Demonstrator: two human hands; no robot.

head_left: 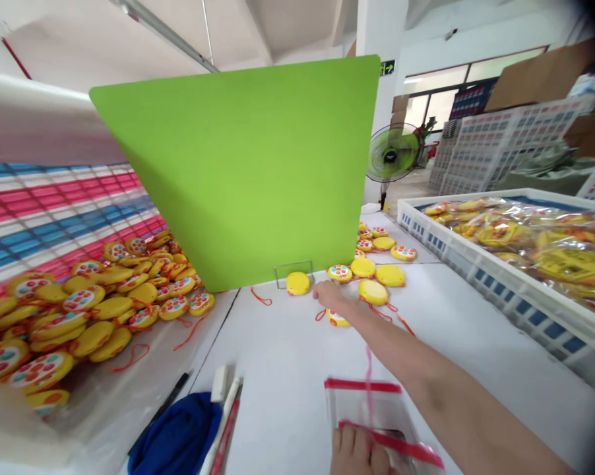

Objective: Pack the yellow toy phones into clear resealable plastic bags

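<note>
- The right hand (331, 295) is stretching far out over the white counter (278, 369), fingers curled down, hovering right at a round yellow toy with a red cord (338, 319); I cannot tell whether it is clenching on that toy or merely touching it.
- The left hand (357, 452) is sitting at the bottom edge of the view, its fingers lying on a clear plastic bag with a red strip (371, 409); the frame is cutting it off, so I cannot tell if it is gripping.
- Round yellow toys with coloured buttons (371, 272) are lying scattered across the counter, just around the right hand, and one flat yellow disc (297, 284) is sitting inside a small clear acrylic frame (293, 269).
- A big heap of the same toys (94, 310) is spilling across a striped red, white and blue sheet (55, 211) on the left.
- A tall green panel (238, 178) is standing upright behind the toys.
- A white plastic crate (475, 280) is holding shiny bagged toys (569, 264) on the right.
- A blue cloth (176, 439) and white-and-red marker pens (225, 429) are lying near the counter's near edge.
</note>
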